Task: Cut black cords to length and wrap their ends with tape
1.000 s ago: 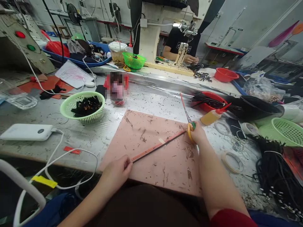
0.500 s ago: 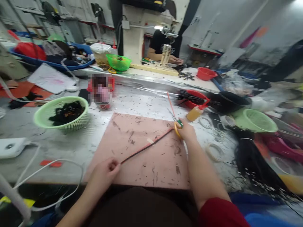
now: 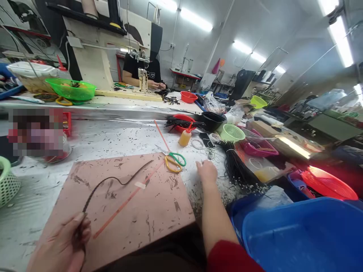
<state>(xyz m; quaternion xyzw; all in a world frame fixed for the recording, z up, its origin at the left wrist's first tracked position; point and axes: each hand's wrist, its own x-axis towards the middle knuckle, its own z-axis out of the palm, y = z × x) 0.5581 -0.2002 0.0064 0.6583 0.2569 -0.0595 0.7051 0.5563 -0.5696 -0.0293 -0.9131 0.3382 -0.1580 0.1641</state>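
My left hand (image 3: 74, 236) is closed around a thin black cord (image 3: 100, 183), whose free length curves over the pinkish cutting board (image 3: 121, 234). Beyond the cord's far end, scissors (image 3: 173, 163) with one green and one yellow handle lie at the board's upper right corner, blades apart. An orange strip (image 3: 119, 209) runs diagonally across the board, with a pale piece of tape (image 3: 140, 185) over it. My right hand (image 3: 207, 172) is off the board, right of the scissors. Its thumb stands apart and nothing shows in it; the other fingers are partly hidden.
A bundle of black cords (image 3: 238, 166) lies right of my right hand. Behind are a glue bottle (image 3: 185, 138), a red bowl with black strips (image 3: 181, 118) and a green basket (image 3: 232, 133). A blue tub (image 3: 300, 230) stands at right. Across the table, a person (image 3: 141, 73) sits behind a sewing machine.
My right hand has let go of the scissors and moved right, off the board. My left hand has drawn the cord away from the orange strip. The view has swung right.
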